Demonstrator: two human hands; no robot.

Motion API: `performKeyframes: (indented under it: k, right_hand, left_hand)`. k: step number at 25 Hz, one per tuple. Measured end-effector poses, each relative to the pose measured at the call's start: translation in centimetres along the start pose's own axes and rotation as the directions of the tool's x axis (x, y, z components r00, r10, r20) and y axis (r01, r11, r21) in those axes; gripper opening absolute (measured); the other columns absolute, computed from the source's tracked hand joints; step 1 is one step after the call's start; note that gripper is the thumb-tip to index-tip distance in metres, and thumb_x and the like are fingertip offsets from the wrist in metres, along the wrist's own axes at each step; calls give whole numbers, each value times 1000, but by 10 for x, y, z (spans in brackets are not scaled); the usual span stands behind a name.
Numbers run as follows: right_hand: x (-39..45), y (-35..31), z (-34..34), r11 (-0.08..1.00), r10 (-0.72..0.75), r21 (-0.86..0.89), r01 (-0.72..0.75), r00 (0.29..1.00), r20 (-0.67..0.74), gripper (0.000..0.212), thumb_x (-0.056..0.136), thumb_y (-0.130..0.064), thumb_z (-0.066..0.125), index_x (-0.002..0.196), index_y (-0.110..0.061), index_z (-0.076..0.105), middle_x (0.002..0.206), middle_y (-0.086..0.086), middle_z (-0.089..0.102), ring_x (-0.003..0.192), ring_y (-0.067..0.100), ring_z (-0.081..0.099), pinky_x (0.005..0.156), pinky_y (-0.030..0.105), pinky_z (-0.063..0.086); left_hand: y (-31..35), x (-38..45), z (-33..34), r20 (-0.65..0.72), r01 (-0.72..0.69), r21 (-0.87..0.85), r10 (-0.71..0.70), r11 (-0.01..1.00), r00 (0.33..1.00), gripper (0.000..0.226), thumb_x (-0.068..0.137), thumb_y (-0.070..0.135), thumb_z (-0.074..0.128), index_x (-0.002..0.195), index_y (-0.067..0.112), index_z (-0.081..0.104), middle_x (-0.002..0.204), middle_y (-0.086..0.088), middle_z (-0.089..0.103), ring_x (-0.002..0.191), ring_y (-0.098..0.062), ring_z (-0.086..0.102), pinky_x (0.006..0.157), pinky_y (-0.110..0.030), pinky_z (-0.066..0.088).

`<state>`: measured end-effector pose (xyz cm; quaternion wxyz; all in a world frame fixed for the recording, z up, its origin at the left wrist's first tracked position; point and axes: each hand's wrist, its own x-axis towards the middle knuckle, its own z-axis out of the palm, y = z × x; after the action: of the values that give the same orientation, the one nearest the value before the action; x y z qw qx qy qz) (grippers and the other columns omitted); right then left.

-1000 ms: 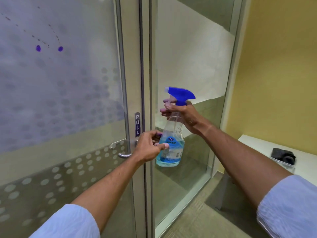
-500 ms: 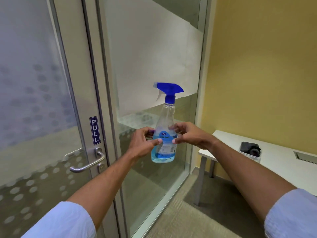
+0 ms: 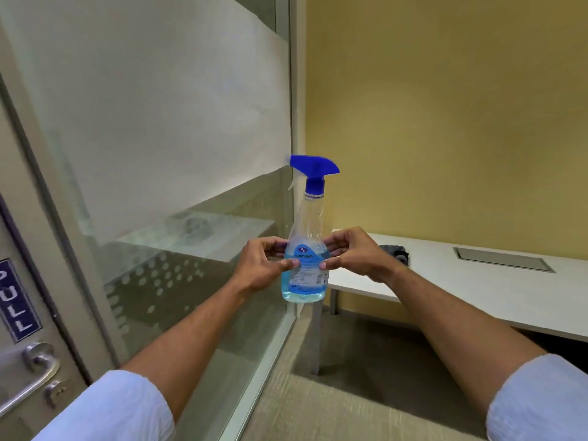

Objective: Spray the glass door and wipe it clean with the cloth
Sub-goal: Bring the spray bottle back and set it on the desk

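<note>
Head view shows us a clear spray bottle with a blue trigger top, blue label and blue liquid low inside, upright in the air before the glass panel, our left hand and right hand pinching its sides.

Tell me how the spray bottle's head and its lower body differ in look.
The spray head is opaque solid blue, while the bottle's lower body is clear plastic showing pale blue liquid. The head is bare and untouched; the lower body carries a printed label and is pinched by the left hand and the right hand. Both belong to one upright bottle.
</note>
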<state>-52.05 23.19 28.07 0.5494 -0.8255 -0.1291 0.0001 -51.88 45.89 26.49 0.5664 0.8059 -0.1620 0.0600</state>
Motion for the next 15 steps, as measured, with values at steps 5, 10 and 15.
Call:
performKeyframes:
  k: [5, 10, 15]
  right_hand:
    - [29, 27, -45, 996, 64, -58, -72, 990, -129, 38, 69, 0, 84, 104, 2, 69, 101, 15, 74, 92, 24, 73, 71, 29, 61]
    - [44, 58, -80, 981, 125, -116, -153, 967, -223, 36, 70, -5, 85, 103, -1, 70, 100, 10, 75, 93, 23, 72, 79, 38, 62]
    - [52, 89, -120, 972, 157, -123, -201, 942, -297, 36, 71, -6, 84, 105, -5, 72, 101, 7, 75, 95, 23, 72, 81, 41, 61]
  left_hand:
    - [-16, 75, 36, 144, -12, -63, 21, 998, 989, 42, 70, 11, 84, 109, 7, 68, 103, -5, 73, 96, -18, 71, 81, -41, 61]
    - [-26, 130, 76, 272, -16, -84, 39, 996, 961, 38, 70, 8, 84, 105, 8, 70, 100, -2, 73, 94, -16, 71, 79, -36, 61]
    - [-31, 172, 128, 338, -19, -103, 54, 994, 939, 33, 72, 8, 82, 103, 12, 71, 97, 3, 73, 90, -10, 69, 73, -23, 59]
